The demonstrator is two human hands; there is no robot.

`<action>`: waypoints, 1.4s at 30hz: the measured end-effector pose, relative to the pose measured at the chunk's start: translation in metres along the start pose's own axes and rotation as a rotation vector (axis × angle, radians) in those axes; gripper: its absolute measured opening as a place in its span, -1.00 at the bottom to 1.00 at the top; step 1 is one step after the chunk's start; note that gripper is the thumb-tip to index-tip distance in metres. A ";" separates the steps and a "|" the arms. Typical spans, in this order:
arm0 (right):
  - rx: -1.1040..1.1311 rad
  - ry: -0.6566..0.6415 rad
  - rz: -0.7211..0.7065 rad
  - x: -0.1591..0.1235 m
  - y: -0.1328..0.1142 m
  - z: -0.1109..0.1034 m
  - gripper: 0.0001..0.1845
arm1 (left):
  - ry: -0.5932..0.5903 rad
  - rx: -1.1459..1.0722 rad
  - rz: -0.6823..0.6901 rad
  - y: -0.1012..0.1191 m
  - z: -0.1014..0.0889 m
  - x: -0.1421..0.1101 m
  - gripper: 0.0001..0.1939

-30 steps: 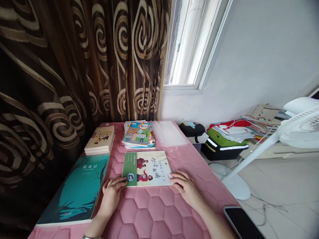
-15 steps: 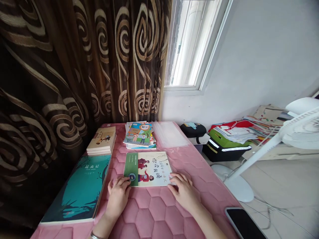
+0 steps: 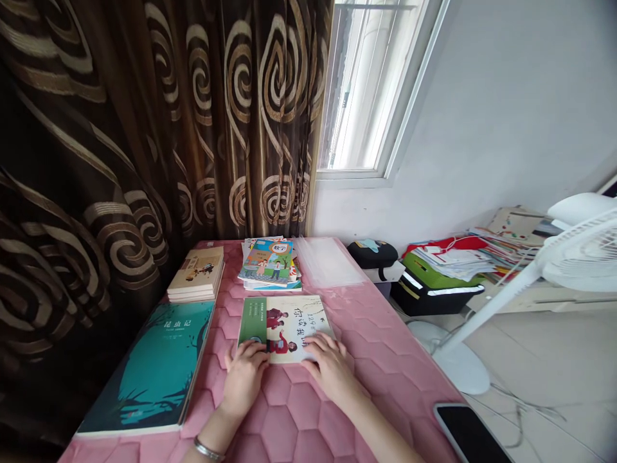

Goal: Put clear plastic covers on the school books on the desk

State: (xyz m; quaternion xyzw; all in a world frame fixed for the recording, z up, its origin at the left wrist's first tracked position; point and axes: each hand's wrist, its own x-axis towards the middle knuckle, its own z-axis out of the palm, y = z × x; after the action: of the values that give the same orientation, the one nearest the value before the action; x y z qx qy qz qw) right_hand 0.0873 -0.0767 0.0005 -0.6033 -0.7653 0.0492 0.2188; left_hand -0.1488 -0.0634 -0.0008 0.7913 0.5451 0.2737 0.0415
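A paperback book (image 3: 284, 321) with a green band, painted figures and Chinese writing lies flat in front of me. My left hand (image 3: 245, 373) rests on its near left part, fingers over the cover and thumb by the near edge. Further right, my right hand (image 3: 328, 368) lies with stretched fingers on the lower right of the cover, its thumb apart at the near edge. The fingers of both hands hide parts of the cover. I see no grip around the book.
Left of the book lies a large teal book (image 3: 154, 366), with a stack of tan books (image 3: 196, 273) behind it. Colourful textbooks (image 3: 267, 260) and clear plastic sheets (image 3: 330, 260) lie at the back. A phone (image 3: 472, 431) sits near the right edge of the pink quilted surface (image 3: 308, 418); a white fan (image 3: 486, 308) stands beyond.
Both hands have moved inward along the book's near edge and now lie closer together, further over the cover. The book stays in nearly the same place.
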 end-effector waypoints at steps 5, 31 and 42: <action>0.011 -0.040 0.003 -0.016 0.055 -0.018 -0.70 | 0.063 0.070 -0.018 -0.048 -0.015 -0.012 -0.68; -0.081 -0.223 0.077 0.154 0.028 -0.005 -0.71 | -0.052 0.240 0.121 -0.008 -0.002 0.006 -0.60; 0.086 -0.381 0.264 0.061 0.043 -0.030 -0.79 | -0.061 -0.170 -0.076 -0.042 -0.010 0.052 -0.66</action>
State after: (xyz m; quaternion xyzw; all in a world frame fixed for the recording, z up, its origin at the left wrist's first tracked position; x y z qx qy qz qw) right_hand 0.1269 -0.0138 0.0298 -0.6683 -0.7043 0.2230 0.0876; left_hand -0.1755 -0.0031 0.0125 0.7715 0.5481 0.2932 0.1355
